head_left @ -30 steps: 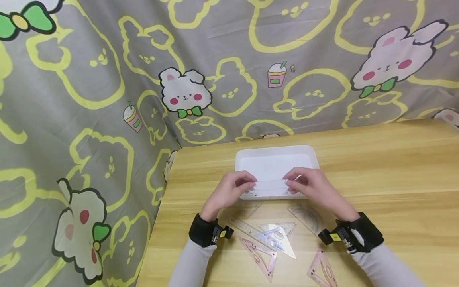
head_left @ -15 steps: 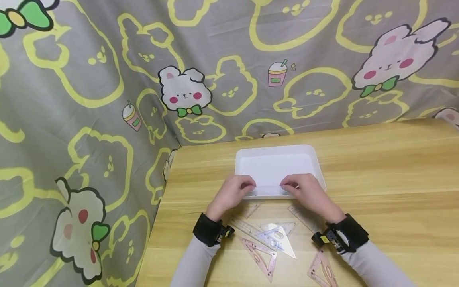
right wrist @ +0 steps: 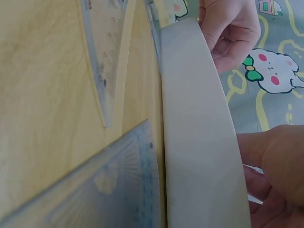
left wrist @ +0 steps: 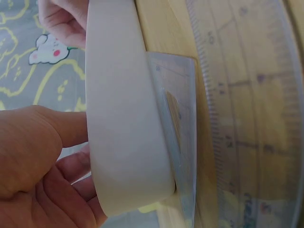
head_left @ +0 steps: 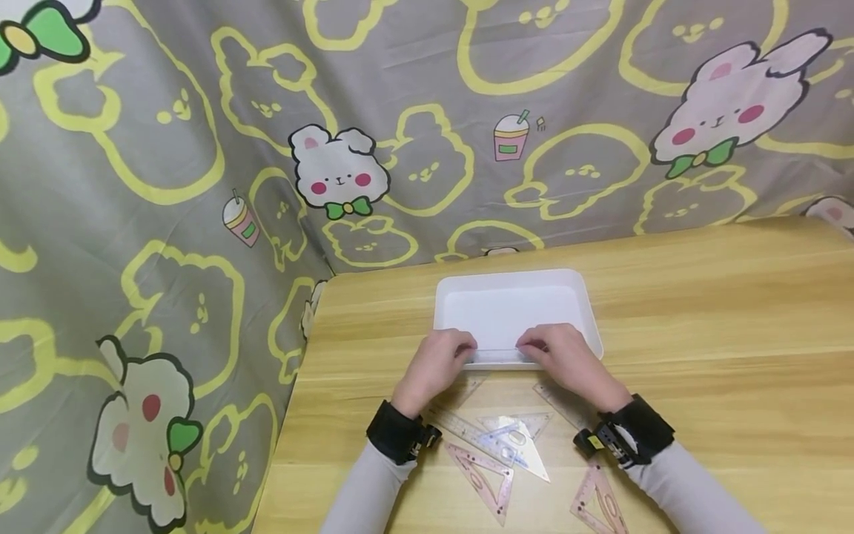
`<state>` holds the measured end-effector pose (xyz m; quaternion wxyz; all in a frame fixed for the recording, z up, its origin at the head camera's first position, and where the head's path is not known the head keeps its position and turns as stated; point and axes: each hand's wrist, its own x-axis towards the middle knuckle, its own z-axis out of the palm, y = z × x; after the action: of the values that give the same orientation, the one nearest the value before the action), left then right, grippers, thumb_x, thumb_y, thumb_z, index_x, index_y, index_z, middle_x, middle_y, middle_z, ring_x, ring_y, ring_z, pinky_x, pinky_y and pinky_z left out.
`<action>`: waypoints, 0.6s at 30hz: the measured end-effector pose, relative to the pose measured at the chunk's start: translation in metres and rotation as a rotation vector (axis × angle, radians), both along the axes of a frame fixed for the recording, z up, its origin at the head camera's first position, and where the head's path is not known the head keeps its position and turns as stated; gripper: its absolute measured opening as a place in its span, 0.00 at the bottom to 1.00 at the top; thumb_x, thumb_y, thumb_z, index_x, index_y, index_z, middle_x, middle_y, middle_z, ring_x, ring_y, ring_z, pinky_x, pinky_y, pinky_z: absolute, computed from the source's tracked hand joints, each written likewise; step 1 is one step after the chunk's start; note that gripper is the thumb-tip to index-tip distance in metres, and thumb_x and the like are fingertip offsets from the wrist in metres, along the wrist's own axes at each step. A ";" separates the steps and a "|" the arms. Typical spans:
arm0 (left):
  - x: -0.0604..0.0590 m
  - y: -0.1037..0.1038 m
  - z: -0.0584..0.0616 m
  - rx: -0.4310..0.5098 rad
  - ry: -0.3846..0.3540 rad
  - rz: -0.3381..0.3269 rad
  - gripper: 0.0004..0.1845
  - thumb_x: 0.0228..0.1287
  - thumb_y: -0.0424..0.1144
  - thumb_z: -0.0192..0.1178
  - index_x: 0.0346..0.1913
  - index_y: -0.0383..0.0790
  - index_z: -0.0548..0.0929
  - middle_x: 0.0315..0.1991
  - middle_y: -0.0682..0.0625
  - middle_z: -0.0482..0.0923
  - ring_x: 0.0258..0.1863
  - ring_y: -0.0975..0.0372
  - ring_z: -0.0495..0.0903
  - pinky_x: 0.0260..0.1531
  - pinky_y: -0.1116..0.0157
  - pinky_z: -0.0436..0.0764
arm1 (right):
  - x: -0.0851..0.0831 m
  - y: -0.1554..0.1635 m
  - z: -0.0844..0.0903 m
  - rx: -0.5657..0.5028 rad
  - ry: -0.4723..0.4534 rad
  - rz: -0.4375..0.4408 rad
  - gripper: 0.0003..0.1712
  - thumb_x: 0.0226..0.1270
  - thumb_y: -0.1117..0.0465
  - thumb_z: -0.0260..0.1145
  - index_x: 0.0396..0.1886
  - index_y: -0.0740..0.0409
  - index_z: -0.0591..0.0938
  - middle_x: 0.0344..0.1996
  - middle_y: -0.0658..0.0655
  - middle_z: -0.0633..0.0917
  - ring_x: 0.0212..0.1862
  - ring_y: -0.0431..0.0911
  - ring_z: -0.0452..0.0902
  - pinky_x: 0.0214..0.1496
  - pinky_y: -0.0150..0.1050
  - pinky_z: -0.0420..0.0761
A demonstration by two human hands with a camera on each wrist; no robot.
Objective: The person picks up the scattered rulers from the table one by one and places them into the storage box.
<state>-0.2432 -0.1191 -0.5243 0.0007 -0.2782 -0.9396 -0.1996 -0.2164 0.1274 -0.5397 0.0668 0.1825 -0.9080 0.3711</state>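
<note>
Both your left hand (head_left: pixel 435 363) and your right hand (head_left: pixel 563 360), in the head view, pinch a clear straight-edged plastic piece (head_left: pixel 495 355), one at each end. You have it just inside the near edge of the shallow white rectangular tray (head_left: pixel 514 304); whether it touches the bottom can't be told. Off that near edge, on the pale wood-grain table (head_left: pixel 700 326), you have a long clear plastic ruler (head_left: pixel 470 432) overlapping a clear plastic set square with blue marks (head_left: pixel 530 456), plus a pink plastic triangle (head_left: pixel 477 483) and, to its right, a second pink plastic triangle (head_left: pixel 609 504).

Your left wrist view shows that hand curled behind the tray's near wall, its grip hidden; outside, a transparent plastic set square (left wrist: pixel 187 90) lies close by the wall.

Your right wrist view catches a clear sliver by the curled fingers, and a plastic set square with a protractor scale (right wrist: pixel 126 190) beside the tray.

You seem to be laying the piece in; next calls for lowering both ends evenly, then letting go.
</note>
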 end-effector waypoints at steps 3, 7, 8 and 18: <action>0.000 0.002 0.000 -0.016 0.003 0.011 0.06 0.75 0.36 0.65 0.46 0.42 0.91 0.42 0.52 0.89 0.43 0.62 0.87 0.48 0.65 0.84 | -0.002 -0.002 0.002 0.016 -0.005 0.001 0.03 0.69 0.67 0.72 0.38 0.60 0.91 0.35 0.55 0.91 0.40 0.51 0.87 0.46 0.51 0.84; -0.001 0.003 0.001 -0.021 0.016 0.009 0.06 0.75 0.37 0.65 0.47 0.43 0.90 0.42 0.52 0.89 0.41 0.64 0.85 0.46 0.66 0.83 | -0.004 -0.004 0.003 0.047 -0.016 0.002 0.05 0.71 0.65 0.71 0.39 0.61 0.91 0.35 0.56 0.91 0.39 0.52 0.87 0.46 0.53 0.85; -0.001 0.003 0.001 -0.020 0.017 0.008 0.06 0.75 0.37 0.65 0.48 0.43 0.90 0.42 0.52 0.89 0.40 0.65 0.85 0.46 0.66 0.83 | -0.004 -0.005 0.004 0.053 -0.019 0.006 0.05 0.71 0.64 0.71 0.39 0.62 0.91 0.35 0.56 0.91 0.40 0.52 0.87 0.46 0.53 0.85; 0.001 0.003 0.001 -0.014 -0.040 0.031 0.11 0.79 0.41 0.59 0.52 0.43 0.89 0.37 0.53 0.87 0.31 0.66 0.79 0.38 0.70 0.79 | -0.006 -0.006 0.002 0.102 -0.043 0.037 0.09 0.74 0.62 0.68 0.44 0.62 0.90 0.35 0.55 0.90 0.40 0.51 0.86 0.48 0.53 0.85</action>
<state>-0.2420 -0.1164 -0.5231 -0.0169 -0.2596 -0.9449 -0.1985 -0.2220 0.1210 -0.5373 0.0309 0.1944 -0.9234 0.3295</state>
